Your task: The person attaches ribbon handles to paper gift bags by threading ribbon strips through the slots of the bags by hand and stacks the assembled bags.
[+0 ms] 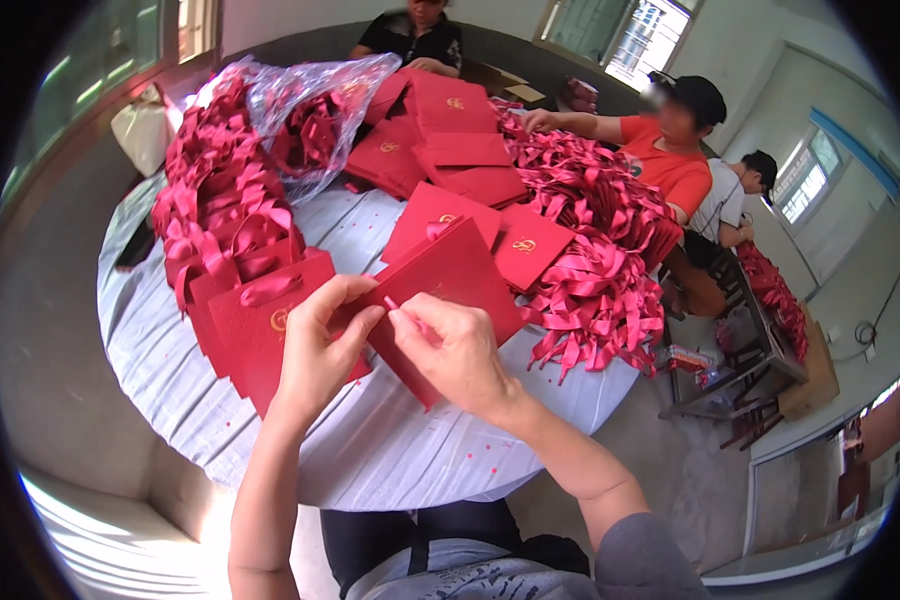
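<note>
two forearms (575,455) angled inward, left hand (318,330) pinching red bag (465,270), right hand (457,350) curled, seemingly gripping ribbon (390,302)

In front of me, round pale-covered table (165,375): ribbon-handled red bags (225,225) left, flat red bags (455,112) farther back, ribboned pile (600,225) right (red specks (485,470) near me).
</note>
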A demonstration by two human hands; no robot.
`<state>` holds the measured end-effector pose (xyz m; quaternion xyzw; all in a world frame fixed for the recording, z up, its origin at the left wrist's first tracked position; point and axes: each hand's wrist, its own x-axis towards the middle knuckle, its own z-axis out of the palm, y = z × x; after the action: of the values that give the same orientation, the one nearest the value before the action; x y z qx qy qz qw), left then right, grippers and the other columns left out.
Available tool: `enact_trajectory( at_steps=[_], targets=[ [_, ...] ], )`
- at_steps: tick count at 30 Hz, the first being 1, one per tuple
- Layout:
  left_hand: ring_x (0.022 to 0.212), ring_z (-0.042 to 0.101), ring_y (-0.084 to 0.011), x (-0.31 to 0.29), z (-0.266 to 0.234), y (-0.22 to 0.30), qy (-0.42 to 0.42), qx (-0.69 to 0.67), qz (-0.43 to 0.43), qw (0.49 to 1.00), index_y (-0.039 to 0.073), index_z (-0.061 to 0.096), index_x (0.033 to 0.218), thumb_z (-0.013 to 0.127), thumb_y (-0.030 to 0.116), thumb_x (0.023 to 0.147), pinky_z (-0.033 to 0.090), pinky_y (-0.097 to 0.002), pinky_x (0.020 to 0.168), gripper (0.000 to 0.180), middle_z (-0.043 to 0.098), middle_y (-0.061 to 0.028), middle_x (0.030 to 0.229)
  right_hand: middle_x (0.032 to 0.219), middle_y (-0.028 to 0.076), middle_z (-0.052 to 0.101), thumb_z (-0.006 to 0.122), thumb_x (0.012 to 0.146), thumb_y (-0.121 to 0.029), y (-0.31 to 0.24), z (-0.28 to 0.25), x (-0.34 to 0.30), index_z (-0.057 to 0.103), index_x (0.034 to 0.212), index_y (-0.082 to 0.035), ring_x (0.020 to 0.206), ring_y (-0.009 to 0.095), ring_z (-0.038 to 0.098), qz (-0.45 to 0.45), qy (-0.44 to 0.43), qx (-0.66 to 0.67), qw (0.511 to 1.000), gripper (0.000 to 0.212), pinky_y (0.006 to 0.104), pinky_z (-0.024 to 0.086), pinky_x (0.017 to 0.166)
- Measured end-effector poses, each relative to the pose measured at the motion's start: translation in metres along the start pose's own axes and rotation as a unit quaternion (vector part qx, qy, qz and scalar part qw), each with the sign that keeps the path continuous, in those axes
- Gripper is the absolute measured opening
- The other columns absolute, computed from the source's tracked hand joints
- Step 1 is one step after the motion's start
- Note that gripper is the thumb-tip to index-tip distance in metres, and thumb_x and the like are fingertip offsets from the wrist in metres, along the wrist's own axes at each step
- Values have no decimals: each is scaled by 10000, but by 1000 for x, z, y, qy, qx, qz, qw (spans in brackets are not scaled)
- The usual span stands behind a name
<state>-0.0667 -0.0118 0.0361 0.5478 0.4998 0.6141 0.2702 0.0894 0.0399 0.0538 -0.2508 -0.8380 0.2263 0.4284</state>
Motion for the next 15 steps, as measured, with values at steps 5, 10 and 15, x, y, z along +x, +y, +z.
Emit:
enact_trajectory(
  at_steps=[5, 10, 15],
  targets=[
    [880, 613, -159, -4, 11, 5, 15, 85, 83, 993, -41, 588, 996, 584, -72, 804, 478, -263, 808, 195, 615, -90, 903, 675, 172, 566, 628, 823, -98, 5, 0, -9, 562, 772, -17, 624, 326, 603, 5, 15, 25, 1000, 116, 384, 449, 534],
    [837, 568, -140, -13, 10, 4, 25, 155, 138, 978, -28, 582, 1021, 569, -114, 793, 450, -236, 736, 244, 586, -68, 899, 627, 207, 548, 602, 812, -105, 3, 7, -10, 544, 704, 3, 610, 377, 582, 8, 39, 99, 994, 163, 425, 441, 536],
    [794, 544, -118, -12, 22, 7, -21, 183, 211, 960, -36, 570, 1036, 520, -144, 804, 418, -218, 711, 261, 574, -59, 877, 582, 209, 485, 565, 816, -65, 7, -1, -12, 477, 665, 37, 510, 346, 505, 32, 65, 156, 985, 203, 410, 389, 514]
  ],
)
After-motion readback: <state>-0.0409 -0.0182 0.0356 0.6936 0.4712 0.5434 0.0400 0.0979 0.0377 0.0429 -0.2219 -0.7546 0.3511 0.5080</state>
